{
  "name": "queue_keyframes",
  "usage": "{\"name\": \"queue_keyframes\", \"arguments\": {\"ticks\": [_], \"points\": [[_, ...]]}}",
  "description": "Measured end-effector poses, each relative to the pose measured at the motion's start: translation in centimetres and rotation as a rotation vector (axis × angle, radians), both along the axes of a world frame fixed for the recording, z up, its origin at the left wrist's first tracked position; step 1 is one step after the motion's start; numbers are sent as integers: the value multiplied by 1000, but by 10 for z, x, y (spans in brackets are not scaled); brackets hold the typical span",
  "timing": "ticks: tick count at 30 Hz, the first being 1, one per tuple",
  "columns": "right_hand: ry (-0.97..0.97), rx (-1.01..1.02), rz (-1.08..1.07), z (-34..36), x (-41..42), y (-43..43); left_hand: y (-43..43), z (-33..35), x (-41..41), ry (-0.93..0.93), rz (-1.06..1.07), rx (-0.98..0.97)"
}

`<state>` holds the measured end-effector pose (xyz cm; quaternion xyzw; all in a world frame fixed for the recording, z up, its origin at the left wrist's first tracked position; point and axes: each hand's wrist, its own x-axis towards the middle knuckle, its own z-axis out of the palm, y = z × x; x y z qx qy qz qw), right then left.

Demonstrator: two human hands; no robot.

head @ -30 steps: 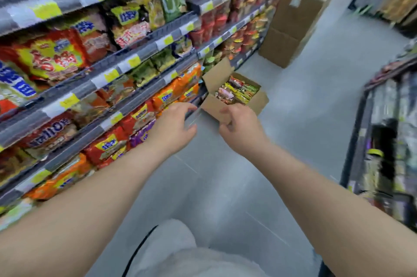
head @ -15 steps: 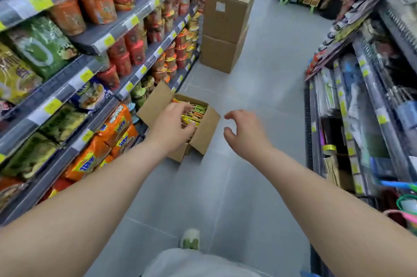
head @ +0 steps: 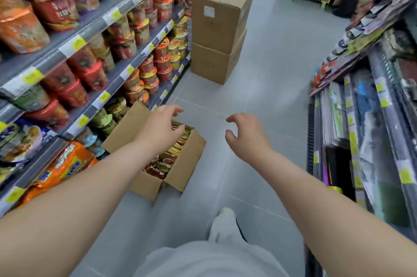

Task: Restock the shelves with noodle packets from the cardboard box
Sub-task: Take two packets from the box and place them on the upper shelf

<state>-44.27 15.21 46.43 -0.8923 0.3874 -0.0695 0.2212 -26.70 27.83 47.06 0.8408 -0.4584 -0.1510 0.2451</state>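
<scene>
Both hands farther forward than half second ago, box nearer. Left hand (head: 161,128) above cardboard box (head: 188,161) of glossy packets (head: 168,160), grip loosely curled, empty. Right hand (head: 244,135) over smooth grey floor (head: 259,87), grip half-spread, empty. Box on floor just beside shelves (head: 108,83); open aisle to its right.

- Left hand (head: 161,128): moving off the shelf edge it was touching a second ago; now hovering over the open cardboard box (head: 187,163) and its noodle packets (head: 168,159), fingers loosely curled, holding nothing.
- Right hand (head: 244,135): leaving the box's near corner and drifting right; now hanging over the floor (head: 259,87), apart from the box, fingers curled and empty.
- View: swinging from the packet shelves toward the aisle; the box and the stacked cartons (head: 216,28) are appearing nearer.
</scene>
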Motion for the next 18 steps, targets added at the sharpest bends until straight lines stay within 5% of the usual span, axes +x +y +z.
{"name": "queue_keyframes", "arguments": {"ticks": [10, 18], "points": [[28, -81, 218, 24, 104, -193, -165, 12, 60, 29, 125, 31], [21, -80, 301, 22, 246, -322, -289, -6, 196, 35, 264, -32]]}}
